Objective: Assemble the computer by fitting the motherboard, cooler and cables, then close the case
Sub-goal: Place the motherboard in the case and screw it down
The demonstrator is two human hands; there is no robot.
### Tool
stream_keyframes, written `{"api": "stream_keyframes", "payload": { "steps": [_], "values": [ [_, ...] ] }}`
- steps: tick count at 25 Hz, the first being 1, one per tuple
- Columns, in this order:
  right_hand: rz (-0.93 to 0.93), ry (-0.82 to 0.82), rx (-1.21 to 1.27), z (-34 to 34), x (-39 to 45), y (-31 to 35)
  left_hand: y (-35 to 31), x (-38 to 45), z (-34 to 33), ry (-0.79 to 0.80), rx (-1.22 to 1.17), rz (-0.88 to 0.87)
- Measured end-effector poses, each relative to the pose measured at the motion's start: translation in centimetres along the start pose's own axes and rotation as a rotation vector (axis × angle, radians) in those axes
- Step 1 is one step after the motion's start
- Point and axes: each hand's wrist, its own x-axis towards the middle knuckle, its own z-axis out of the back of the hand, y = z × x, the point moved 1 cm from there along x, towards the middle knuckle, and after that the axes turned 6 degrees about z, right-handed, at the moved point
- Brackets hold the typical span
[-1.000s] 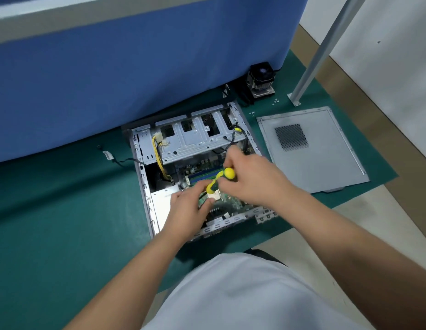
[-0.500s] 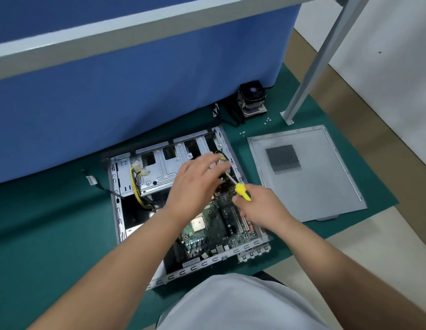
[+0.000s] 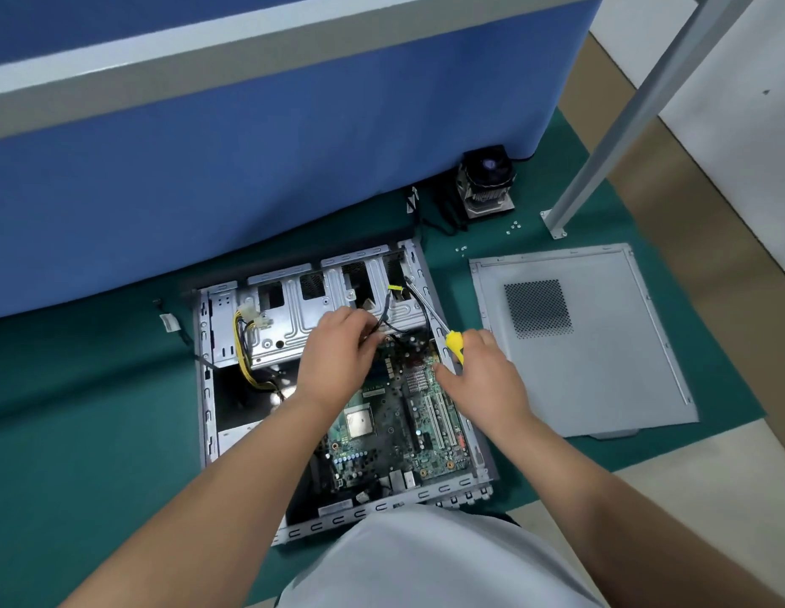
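Note:
The open grey computer case (image 3: 204, 388) lies on its side on the green mat. A green motherboard (image 3: 395, 436) sits inside it, its bare processor socket showing. My left hand (image 3: 338, 359) is at the board's far edge, fingers curled round black cables (image 3: 392, 315) below the drive cage. My right hand (image 3: 480, 375) grips a yellow-handled screwdriver (image 3: 454, 344) at the case's right wall, shaft pointing up and away. The cooler (image 3: 487, 182) with its fan stands apart on the mat at the back.
The grey side panel (image 3: 601, 344) lies flat to the right of the case. Small screws (image 3: 511, 228) are scattered between it and the cooler. A blue partition (image 3: 250, 168) stands behind; a grey metal post (image 3: 557, 221) is at the back right. Yellow power cables (image 3: 239, 344) hang inside the case's left.
My hands left the middle of the board, where the screwdriver stood. The left hand reached to the cables at the far edge; the right hand drew the screwdriver to the right wall.

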Motion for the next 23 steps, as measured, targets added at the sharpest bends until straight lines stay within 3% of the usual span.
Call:
{"api": "stream_keyframes", "payload": {
  "steps": [6, 12, 16, 21, 23],
  "values": [
    [0.042, -0.05, 0.029, -0.6, -0.1, -0.5, 0.1, 0.3, -0.3, -0.057, -0.223, 0.264],
    [0.047, -0.065, 0.05, -0.9, -0.1, -0.8, -0.4, 0.6, -1.1, -0.138, -0.334, 0.405],
    [0.099, -0.087, -0.025, -1.0, -0.2, -0.8, 0.1, 0.3, -1.5, -0.125, -0.268, 0.341],
    [0.16, -0.105, -0.082, -1.1, 0.6, -0.5, 1.7, 0.0, -0.8, -0.1, 0.129, 0.041],
    [0.168, -0.077, -0.069, -1.1, 0.7, -0.6, 2.4, 0.2, -0.6, -0.07, 0.179, 0.015]
  ]
}}
